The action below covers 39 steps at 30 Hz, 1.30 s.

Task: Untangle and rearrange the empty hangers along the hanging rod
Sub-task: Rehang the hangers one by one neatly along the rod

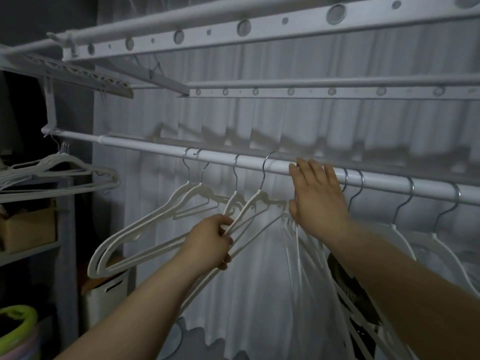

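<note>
While four empty hangers (197, 189) hang by their metal hooks from the white hanging rod (220, 158), bunched and tilted down to the left, your left hand (210, 242) has its grip closed round the arms of the nearer ones, fingers curled over the white bars. Your right hand (317, 196) is just right of them, its grip wide, with fingers straight, fingertips at the rod, holding nothing. Past that hand, more hangers (396, 226) hook onto the same rod, spaced apart. A white garment (259, 281) hangs below your right hand, and a pleated curtain (311, 120) hangs behind the rod. Far left, another bunch of hangers (65, 167) hangs above a shelf (31, 252) carrying a cardboard box (28, 227), with a white bin (106, 300) lower down.
</note>
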Available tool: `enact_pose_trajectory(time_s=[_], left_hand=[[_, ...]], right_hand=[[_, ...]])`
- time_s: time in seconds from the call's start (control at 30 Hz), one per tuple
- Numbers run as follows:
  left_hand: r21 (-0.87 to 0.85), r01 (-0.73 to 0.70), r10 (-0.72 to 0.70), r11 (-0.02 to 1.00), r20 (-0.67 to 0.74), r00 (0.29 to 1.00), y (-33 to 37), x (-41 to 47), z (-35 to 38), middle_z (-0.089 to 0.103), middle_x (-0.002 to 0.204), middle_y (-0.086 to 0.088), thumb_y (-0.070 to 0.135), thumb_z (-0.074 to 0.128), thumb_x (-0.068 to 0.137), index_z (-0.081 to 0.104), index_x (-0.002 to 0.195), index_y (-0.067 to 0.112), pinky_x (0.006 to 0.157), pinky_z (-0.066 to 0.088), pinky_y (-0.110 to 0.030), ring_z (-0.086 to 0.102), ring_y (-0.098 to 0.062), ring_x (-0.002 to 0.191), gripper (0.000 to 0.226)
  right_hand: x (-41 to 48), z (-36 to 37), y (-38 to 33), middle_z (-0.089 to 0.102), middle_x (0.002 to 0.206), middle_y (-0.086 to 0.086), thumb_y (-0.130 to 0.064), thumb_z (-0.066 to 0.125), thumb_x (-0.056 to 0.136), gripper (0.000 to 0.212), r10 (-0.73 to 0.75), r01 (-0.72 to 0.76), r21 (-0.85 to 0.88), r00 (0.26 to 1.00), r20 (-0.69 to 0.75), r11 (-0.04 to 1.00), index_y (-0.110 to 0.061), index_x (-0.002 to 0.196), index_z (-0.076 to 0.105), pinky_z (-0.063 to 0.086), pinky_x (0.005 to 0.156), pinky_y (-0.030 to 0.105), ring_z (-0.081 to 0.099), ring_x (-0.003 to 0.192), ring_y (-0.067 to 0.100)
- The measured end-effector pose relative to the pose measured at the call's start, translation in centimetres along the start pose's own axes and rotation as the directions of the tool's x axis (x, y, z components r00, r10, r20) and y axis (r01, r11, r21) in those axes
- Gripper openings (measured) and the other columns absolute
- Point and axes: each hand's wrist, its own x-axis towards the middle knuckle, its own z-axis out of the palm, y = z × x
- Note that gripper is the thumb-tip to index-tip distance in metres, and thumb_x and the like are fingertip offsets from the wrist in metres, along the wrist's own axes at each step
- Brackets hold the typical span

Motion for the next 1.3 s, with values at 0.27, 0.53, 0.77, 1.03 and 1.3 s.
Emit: enact_pose_trajectory(time_s=[0.27, 0.53, 0.77, 1.03, 1.3], left_hand=[[0.037, 0.056, -0.060, 0.998, 0.110, 0.992, 0.1, -0.2, 0.5, 0.054, 0.085, -0.002, 0.006, 0.041, 0.093, 0.044, 0.127, 0.009, 0.040, 0.048, -0.018, 0.056, -0.013, 0.055, 0.034], [0.391, -0.214, 0.313, 0.895, -0.209, 0.926, -0.4, -1.5, -3.9, 0.063, 0.100, 0.004, 0.022, 0.049, 0.091, 0.063, 0.111, 0.019, 0.079, 0.039, -0.022, 0.055, -0.013, 0.091, 0.025], [0.663, 0.018, 0.275, 0.748, -0.335, 0.901, -5.0, 0.9, -9.8, 0.054, 0.130, -0.009, 0.021, 0.050, 0.090, 0.045, 0.132, 0.013, 0.096, 0.038, -0.036, 0.047, -0.029, 0.119, 0.043], [0.841, 0.084, 0.185, 0.534, -0.214, 0.959, -7.8, 3.0, -11.4, 0.065, 0.112, -0.003, 0.029, 0.040, 0.094, 0.049, 0.120, 0.021, 0.083, 0.040, -0.029, 0.060, -0.022, 0.104, 0.029], [0.600, -0.031, 0.183, 0.799, -0.194, 0.964, -7.2, 4.4, -11.8, 0.067, 0.084, -0.008, 0.021, 0.045, 0.092, 0.060, 0.086, 0.014, 0.067, 0.042, -0.029, 0.062, -0.028, 0.084, 0.017]], right_hand=[[0.0, -0.6, -0.2, 0.005, 0.156, 0.005, -0.025, 0.044, 0.091, 0.066, 0.021, -0.018, -0.037, 0.997, 0.074, 0.999, -0.011, 0.145, 0.010, -0.008, 0.116, 0.037, 0.003, 0.144, 0.021], [1.5, -1.0, -2.5, 0.006, 0.156, 0.004, -0.028, 0.048, 0.089, 0.064, 0.015, -0.016, 0.030, 0.998, 0.061, 0.999, -0.017, 0.144, 0.017, -0.006, 0.116, 0.039, 0.005, 0.143, 0.023], [4.3, -0.2, -5.1, 0.012, 0.155, 0.003, -0.033, 0.045, 0.091, 0.063, 0.013, -0.012, -0.005, 0.993, 0.114, 1.000, -0.018, 0.145, 0.015, -0.005, 0.116, 0.041, 0.008, 0.142, 0.023], [5.6, 0.7, -5.3, 0.026, 0.149, 0.003, -0.029, 0.044, 0.091, 0.059, 0.075, -0.068, -0.068, 0.991, 0.112, 0.995, -0.017, 0.143, 0.020, 0.000, 0.116, 0.043, 0.025, 0.135, 0.023], [5.3, 0.8, -5.0, 0.026, 0.149, 0.005, -0.021, 0.045, 0.091, 0.056, 0.076, -0.072, -0.050, 0.994, 0.079, 0.996, -0.016, 0.143, 0.022, 0.000, 0.116, 0.041, 0.025, 0.135, 0.023]])
